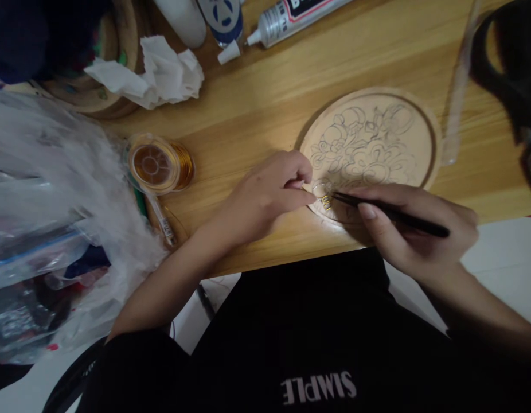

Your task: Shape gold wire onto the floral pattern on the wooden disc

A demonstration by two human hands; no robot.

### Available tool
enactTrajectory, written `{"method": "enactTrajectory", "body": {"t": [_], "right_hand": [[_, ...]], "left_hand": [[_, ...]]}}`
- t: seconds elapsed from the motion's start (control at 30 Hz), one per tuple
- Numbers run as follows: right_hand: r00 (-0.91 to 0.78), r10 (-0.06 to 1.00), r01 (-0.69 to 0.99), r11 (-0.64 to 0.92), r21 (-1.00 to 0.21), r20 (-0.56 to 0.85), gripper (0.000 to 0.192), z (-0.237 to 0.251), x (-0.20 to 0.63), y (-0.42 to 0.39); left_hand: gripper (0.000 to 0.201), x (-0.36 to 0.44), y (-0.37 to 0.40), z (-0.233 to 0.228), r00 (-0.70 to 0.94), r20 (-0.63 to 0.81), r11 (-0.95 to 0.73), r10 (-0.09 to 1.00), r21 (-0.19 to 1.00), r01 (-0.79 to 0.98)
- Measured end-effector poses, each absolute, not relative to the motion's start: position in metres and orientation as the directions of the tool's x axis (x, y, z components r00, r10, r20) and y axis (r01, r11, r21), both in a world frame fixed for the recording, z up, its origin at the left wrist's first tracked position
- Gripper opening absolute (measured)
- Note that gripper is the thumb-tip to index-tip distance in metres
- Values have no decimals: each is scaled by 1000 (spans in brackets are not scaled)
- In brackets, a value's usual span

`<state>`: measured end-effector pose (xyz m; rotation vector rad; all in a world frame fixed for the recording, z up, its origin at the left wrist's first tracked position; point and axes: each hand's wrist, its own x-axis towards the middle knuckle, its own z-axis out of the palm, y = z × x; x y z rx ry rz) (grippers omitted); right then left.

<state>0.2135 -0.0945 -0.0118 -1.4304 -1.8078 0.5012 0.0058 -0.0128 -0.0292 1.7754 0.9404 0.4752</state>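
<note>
Reading "SIMPLE" upside down, one black shirt [317,344] fills the foreground. One round wooden plate [426,129] bears pencilled flowers. Left hand [265,198] pinches gold wire [326,201] at its near rim; right hand [416,229] grips black tweezers [390,215]. One wire spool [156,166] lies left.

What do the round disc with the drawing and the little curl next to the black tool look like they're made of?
The round disc looks like pale unfinished wood: matte, tan, raised rim, pencil-like lines on it. The little curl seems to be thin gold-coloured metal wire, since it glints; too small to be sure.
</note>
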Motion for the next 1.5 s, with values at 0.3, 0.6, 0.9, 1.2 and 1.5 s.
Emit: {"method": "enactTrajectory", "body": {"t": [0.3,0.6,0.9,1.2,1.5], "right_hand": [[-88,926,619,340,-708,368,43,-17,211,-94],[-8,940,559,287,-778,342,36,-23,214,-96],[66,962,551,187,-814,266,32,-21,212,-99],[117,955,498,182,-848,274,36,-23,213,-98],[87,963,507,178,-843,256,35,-21,213,-97]], "left_hand": [[9,4,-13,-26,692,42,-437,721,802,408],[30,8,-2,-21,738,240,-595,630,760,261],[27,9,5,-16,766,239,-580,598,788,207],[27,8,5,-13,742,177,-455,647,870,189],[16,7,3,-14,698,108,-382,708,890,251]]}}
